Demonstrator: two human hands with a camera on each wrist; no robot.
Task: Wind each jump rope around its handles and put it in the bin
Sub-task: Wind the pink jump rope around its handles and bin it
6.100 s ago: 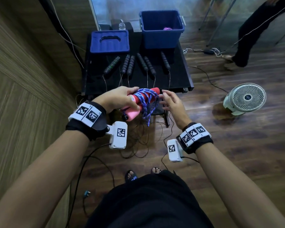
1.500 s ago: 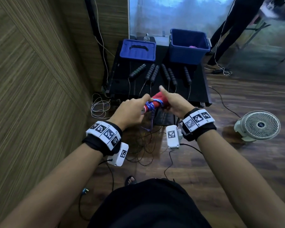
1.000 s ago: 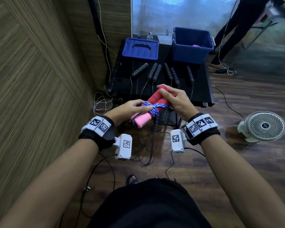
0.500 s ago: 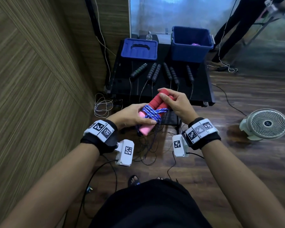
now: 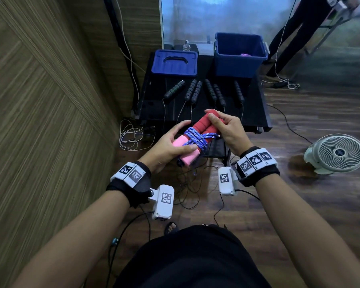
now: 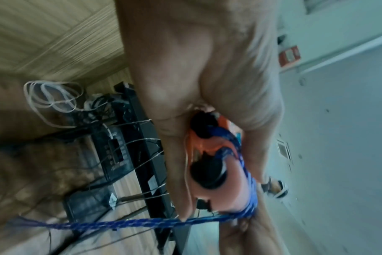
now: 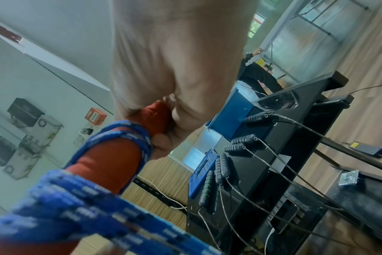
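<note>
I hold a jump rope with red-and-pink foam handles (image 5: 197, 132) side by side in front of me, its blue braided rope (image 5: 195, 138) wound around their middle. My left hand (image 5: 170, 146) grips the pink ends (image 6: 220, 189), thumb over the coils. My right hand (image 5: 222, 127) grips the red ends (image 7: 155, 119). A loose rope tail (image 6: 98, 224) hangs below. The open blue bin (image 5: 240, 55) stands at the table's far right with something pink inside.
On the black table (image 5: 256, 113) lie several black jump-rope handles (image 5: 210, 92) with thin cables trailing off the front edge. A blue lid (image 5: 174, 63) sits back left. A white fan (image 5: 337, 153) stands on the floor at right. A wood wall is at left; a person stands far right.
The bundle has turned and dropped slightly toward me. More blue rope is wrapped around the handles and less hangs below. Both hands still hold the handles.
</note>
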